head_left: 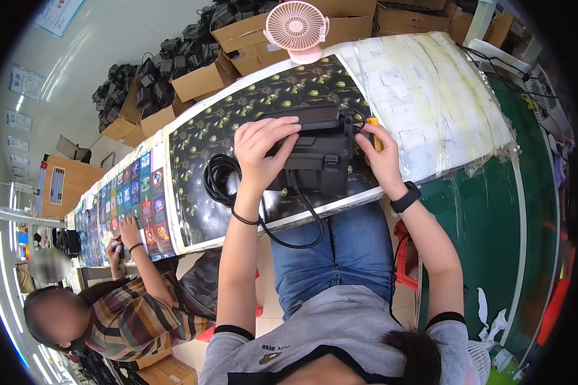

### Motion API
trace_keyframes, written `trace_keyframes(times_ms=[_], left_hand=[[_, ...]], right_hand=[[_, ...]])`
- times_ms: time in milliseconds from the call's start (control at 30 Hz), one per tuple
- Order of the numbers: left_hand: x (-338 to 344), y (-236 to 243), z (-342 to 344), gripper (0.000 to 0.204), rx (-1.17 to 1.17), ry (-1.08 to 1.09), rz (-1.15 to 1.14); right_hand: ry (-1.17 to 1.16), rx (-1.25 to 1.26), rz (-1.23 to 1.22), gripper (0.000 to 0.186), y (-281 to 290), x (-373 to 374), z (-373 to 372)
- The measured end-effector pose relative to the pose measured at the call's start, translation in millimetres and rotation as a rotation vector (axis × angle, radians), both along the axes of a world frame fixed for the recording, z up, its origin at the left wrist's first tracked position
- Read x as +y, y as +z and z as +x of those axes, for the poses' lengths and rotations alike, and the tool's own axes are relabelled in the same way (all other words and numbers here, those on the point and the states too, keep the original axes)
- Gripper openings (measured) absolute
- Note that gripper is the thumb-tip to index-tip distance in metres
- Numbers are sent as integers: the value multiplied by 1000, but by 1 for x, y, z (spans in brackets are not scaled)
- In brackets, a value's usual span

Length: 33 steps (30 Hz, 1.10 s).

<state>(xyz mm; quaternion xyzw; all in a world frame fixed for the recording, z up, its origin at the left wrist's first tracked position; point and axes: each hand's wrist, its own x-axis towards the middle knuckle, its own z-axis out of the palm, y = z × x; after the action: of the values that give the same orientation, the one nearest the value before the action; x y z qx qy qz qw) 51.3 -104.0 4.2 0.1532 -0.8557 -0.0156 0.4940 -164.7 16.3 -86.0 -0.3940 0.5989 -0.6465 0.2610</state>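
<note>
Head view, black latched case point(311, 170): on the patterned surface point(192, 186).
Left hand point(261, 149): pinching the dark panel point(313, 117) above my case.
Right hand point(383, 157): beside the yellow handle point(374, 122); I can't tell its grip.
Panel: apparently being positioned; next move calls for steadiness.

Device point(318, 157): underside hidden. Orange item point(373, 123), right of device: partly covered by right hand point(383, 162); kind unclear. Co-worker point(135, 314), left of device: head blurred; held item point(116, 246) too small to tell. Carton point(350, 8), beyond device: cut off by upper edge.
</note>
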Motion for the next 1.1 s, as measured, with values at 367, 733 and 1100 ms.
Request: trace_keyframes(times_ms=[367, 733, 1100], left_hand=[[-16, 3, 3, 18, 7, -93, 167], [23, -3, -3, 22, 18, 71, -36], [137, -39, -22, 26, -89, 542, -146]], right_hand=[[40, 62, -188, 18, 0, -7, 4], [-45, -230, -45, 7, 6, -2, 18], [92, -50, -14, 5, 12, 0, -9]])
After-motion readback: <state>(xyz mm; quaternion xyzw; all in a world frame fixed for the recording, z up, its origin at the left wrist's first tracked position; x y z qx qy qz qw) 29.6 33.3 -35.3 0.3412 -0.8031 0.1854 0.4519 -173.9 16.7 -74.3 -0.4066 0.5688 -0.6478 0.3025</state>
